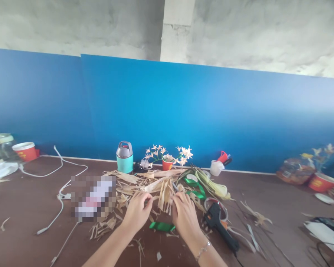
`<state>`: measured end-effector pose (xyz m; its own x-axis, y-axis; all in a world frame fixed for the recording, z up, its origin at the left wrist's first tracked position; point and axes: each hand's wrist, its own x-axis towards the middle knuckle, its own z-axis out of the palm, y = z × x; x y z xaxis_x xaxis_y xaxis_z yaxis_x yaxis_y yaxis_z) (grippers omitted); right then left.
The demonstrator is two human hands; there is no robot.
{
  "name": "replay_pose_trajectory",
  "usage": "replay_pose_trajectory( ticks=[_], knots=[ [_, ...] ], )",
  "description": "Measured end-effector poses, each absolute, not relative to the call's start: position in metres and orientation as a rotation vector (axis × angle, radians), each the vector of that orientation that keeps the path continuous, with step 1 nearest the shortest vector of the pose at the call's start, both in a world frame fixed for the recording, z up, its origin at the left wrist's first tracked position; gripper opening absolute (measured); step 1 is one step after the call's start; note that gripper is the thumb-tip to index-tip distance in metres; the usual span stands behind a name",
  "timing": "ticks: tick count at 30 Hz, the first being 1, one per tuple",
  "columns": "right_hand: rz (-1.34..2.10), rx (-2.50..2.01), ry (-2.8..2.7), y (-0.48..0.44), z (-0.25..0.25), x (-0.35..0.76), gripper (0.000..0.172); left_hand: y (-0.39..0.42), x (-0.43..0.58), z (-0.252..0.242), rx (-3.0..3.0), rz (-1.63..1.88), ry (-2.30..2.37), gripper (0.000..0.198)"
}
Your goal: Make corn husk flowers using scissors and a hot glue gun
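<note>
My left hand (140, 208) is closed in a pinch, with a thin strip of dried corn husk (156, 198) showing at its fingertips. My right hand (186, 213) is curled, its fingers close to a wider, fringed piece of husk (165, 193). A slim grey thing (175, 187) pokes out just beyond the right fingers; what it is, and whether the hand grips it, I cannot make out. Both hands are low over a heap of loose husks (122, 200). Between the wrists lies a green ribbon piece (161, 226).
Right of my hands lie a black glue gun (221, 226), a tape roll (225, 212) and a pale green husk bundle (211, 184). Behind stand a turquoise flask (125, 163), a red cup (167, 164) with husk flowers (185, 152) and a white cup (216, 168). White cables (58, 213) trail left.
</note>
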<state>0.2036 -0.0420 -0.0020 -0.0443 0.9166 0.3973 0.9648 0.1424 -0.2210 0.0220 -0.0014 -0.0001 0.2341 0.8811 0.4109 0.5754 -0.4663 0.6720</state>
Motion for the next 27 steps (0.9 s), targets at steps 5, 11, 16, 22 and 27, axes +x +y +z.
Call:
replay_pose_trajectory(
  ticks=[5, 11, 16, 22, 27],
  knots=[
    [0.101, -1.702, -2.178, -0.044, 0.001, 0.197, 0.034, -0.003, 0.018, -0.001, 2.39, 0.932, 1.49, 0.026],
    [0.049, -1.902, -2.158, -0.04, -0.009, 0.197, 0.051, -0.003, 0.017, -0.001, 2.409, 0.779, 1.535, 0.015],
    [0.078, -1.752, -2.1, -0.044, -0.001, 0.197, 0.036, 0.001, 0.014, 0.0, 2.377, 0.842, 1.466, 0.016],
    [0.133, -1.599, -2.165, -0.051, 0.01, 0.197, 0.017, 0.011, -0.001, 0.013, 2.256, 1.146, 1.532, 0.023],
    [0.295, -1.55, -2.302, -0.056, 0.014, 0.195, 0.022, 0.018, -0.011, 0.017, 2.149, 1.284, 1.626, 0.023]
  ],
)
